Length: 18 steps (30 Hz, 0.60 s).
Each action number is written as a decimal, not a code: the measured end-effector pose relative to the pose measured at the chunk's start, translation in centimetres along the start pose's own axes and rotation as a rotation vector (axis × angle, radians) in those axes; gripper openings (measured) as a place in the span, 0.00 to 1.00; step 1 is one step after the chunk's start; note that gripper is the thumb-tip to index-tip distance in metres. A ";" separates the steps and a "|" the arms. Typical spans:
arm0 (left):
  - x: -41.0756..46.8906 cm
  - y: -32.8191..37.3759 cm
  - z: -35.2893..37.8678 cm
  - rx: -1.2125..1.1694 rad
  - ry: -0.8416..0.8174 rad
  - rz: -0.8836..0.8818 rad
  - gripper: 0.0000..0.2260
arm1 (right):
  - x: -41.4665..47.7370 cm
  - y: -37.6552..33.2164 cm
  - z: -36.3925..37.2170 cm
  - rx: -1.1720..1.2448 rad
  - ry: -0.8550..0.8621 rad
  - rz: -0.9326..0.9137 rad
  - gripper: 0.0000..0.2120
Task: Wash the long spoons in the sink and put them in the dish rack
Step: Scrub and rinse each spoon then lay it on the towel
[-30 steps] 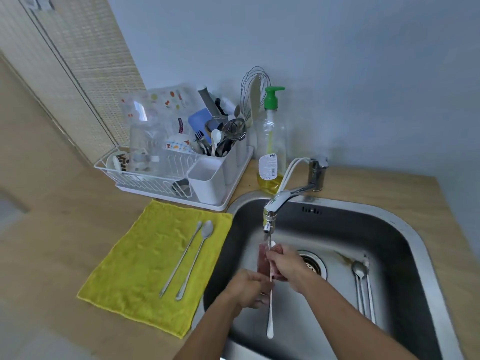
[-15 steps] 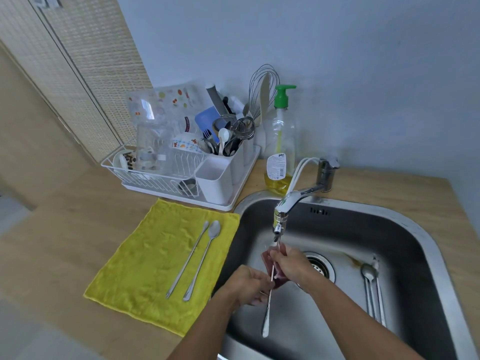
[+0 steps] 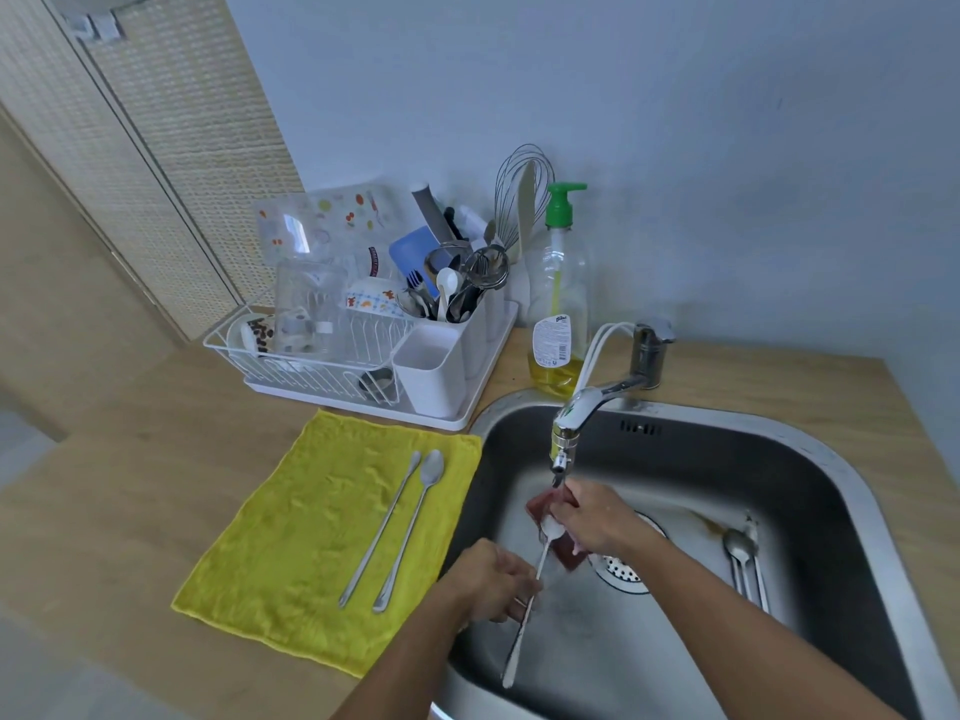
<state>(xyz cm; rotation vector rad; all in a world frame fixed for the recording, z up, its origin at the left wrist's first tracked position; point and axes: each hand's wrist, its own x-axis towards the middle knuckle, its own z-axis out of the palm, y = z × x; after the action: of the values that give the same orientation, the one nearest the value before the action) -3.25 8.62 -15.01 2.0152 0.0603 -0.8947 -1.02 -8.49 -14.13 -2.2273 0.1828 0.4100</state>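
The left hand (image 3: 493, 584) pinches a long spoon (image 3: 516, 649), fingers curled. The right hand (image 3: 597, 522), just ahead, grips a sponge (image 3: 569, 558).

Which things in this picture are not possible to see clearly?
Head view:
Left hand: its back hides how it grips the spoon.
Red sponge: mostly covered by the right hand.
Spoons in the sink: overlapping, count unclear.
Tap: running or not, too faint to tell.
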 end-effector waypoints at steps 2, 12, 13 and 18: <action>0.0 0.1 0.0 -0.029 0.011 0.009 0.05 | 0.1 0.1 0.0 -0.008 0.044 -0.007 0.13; 0.4 1.3 1.0 -0.219 0.031 0.029 0.05 | -1.2 0.6 1.8 0.621 -0.001 0.275 0.07; 0.5 1.2 1.1 -0.224 0.037 0.022 0.04 | -1.4 0.7 1.9 0.611 -0.008 0.284 0.06; 1.0 0.8 1.0 -0.167 0.068 0.001 0.04 | -2.0 0.8 1.7 0.612 0.007 0.260 0.05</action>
<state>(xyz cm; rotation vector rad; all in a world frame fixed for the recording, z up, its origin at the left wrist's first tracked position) -2.77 7.10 -15.35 1.8893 0.1667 -0.7933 -3.52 -7.75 -15.02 -1.6060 0.5307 0.4176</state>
